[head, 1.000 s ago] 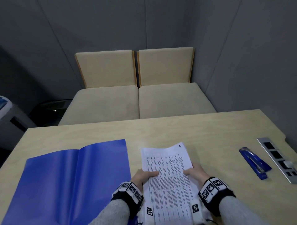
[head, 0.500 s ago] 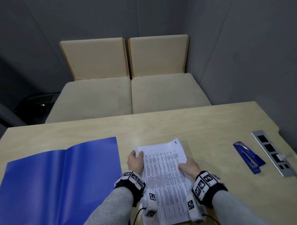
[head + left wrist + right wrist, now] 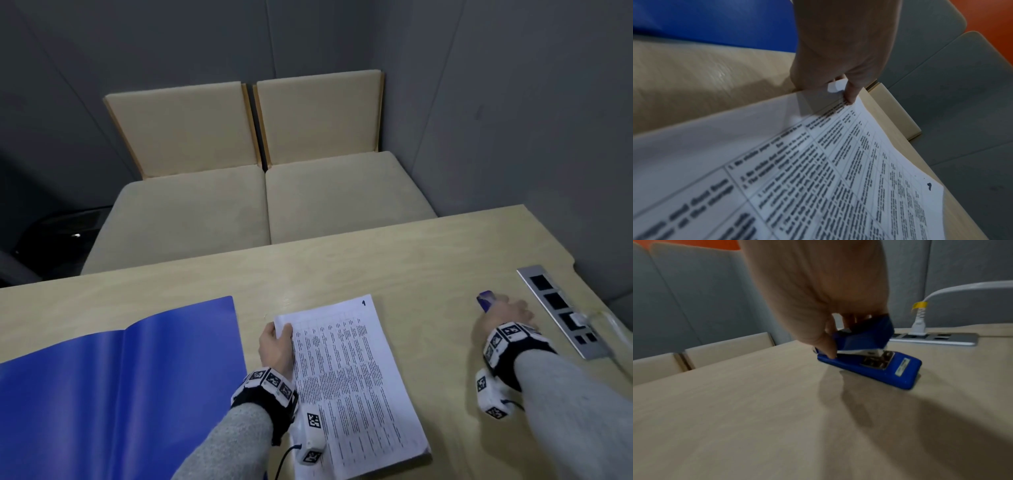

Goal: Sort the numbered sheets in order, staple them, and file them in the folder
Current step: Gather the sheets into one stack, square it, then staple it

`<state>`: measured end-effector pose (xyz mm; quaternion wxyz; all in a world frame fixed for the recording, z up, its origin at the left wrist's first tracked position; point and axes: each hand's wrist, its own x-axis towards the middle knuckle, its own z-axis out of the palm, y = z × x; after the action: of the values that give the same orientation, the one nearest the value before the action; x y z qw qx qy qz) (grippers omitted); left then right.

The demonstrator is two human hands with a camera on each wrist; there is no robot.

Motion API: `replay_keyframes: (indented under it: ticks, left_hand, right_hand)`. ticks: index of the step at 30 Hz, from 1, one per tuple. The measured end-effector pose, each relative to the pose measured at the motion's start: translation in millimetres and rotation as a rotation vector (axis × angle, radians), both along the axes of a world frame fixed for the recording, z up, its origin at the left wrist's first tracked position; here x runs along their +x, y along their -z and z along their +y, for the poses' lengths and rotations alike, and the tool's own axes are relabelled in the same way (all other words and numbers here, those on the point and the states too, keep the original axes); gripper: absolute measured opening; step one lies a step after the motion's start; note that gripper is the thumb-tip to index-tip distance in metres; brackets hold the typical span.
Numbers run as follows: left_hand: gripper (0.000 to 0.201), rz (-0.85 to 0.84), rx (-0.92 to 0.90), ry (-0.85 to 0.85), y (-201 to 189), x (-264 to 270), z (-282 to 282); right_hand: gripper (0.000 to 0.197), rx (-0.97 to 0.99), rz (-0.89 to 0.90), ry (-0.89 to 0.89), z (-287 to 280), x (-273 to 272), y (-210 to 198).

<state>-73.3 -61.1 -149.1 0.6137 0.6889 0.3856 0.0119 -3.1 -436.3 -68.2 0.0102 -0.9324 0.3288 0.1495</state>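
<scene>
I see the stack of sheets (image 3: 346,380) lying flat on the tabletop (image 3: 428,260), nearest me, printed side up, a handwritten 1 at its far right corner. Taking that stack as landmark: my left hand (image 3: 275,346) sits at its far left corner, thumb on top of the top page, other fingers at the edge; in the left wrist view the left hand (image 3: 840,53) has its fingertips (image 3: 851,95) curled onto that corner, so this grip is pinched on the sheets (image 3: 818,162). Whether only the top page or the whole corner is pinched, cannot tell.

Just left of the stack, not touching it, the blue folder (image 3: 113,380) lies open and flat, both leaves showing; a strip of it shows in the left wrist view as well (image 3: 715,21).

Well right of the stack, my right hand (image 3: 503,317) covers the blue stapler (image 3: 484,299); only its far end sticks out past the fingers. In the right wrist view the right hand (image 3: 818,293) is curled over the stapler (image 3: 869,360), thumb on the base side, fingers over the raised top arm, so this grip is clamped on it. The base rests on or just above the tabletop; blur, cannot tell.

Further right of the stack, just beyond the stapler, a metal socket strip (image 3: 565,311) is set into the tabletop with a white plug (image 3: 917,326) and cable in it.

Beyond the far tabletop edge, behind the stack, two beige seats (image 3: 260,202) stand side by side against grey walls.
</scene>
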Motion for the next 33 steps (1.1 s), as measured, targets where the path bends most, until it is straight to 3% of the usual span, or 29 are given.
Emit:
replay_keyframes:
  ticks: [5, 7, 9, 11, 13, 16, 20, 24, 26, 28, 33]
  left_hand:
    - [0.043, -0.012, -0.017, 0.005, 7, -1, 1]
    - [0.050, -0.016, -0.025, -0.003, 21, 0, 2]
    - [0.067, 0.004, -0.016, -0.009, 28, 0, 1]
    - [0.071, -0.004, 0.000, -0.003, 21, -2, -1]
    - [0.063, -0.032, 0.022, 0.000, -1, -5, -4]
    - [0.057, -0.059, -0.001, 0.001, -11, -7, -6]
    - [0.059, -0.060, -0.008, -0.007, 10, -7, -2]
    - [0.034, -0.116, 0.026, 0.020, -9, -9, -5]
    - [0.033, -0.160, 0.024, 0.016, -13, -11, -6]
    - [0.044, -0.191, 0.003, 0.000, -12, -13, -6]
    - [0.033, -0.216, -0.016, 0.005, -18, -14, -7]
  right_hand:
    - [0.039, 0.357, -0.074, 0.034, 42, 18, 4]
    - [0.036, 0.577, -0.197, 0.071, 60, 30, 1]
    - [0.032, 0.886, -0.379, 0.173, 81, 41, -4]
    - [0.023, 1.240, -0.438, 0.287, 109, 46, -15]
    - [0.015, 1.505, -0.323, 0.351, 138, 45, -28]
    - [0.014, 1.677, -0.039, 0.284, 179, 38, -32]
    - [0.013, 1.551, 0.187, -0.065, 222, 20, -20]
    - [0.021, 0.902, 0.081, -0.600, 253, 6, -4]
    - [0.031, 0.721, 0.024, -0.795, 262, 2, 1]
    - [0.038, 0.672, 0.041, -0.879, 268, 4, 5]
    - [0.037, 0.670, 0.086, -0.802, 276, 13, 10]
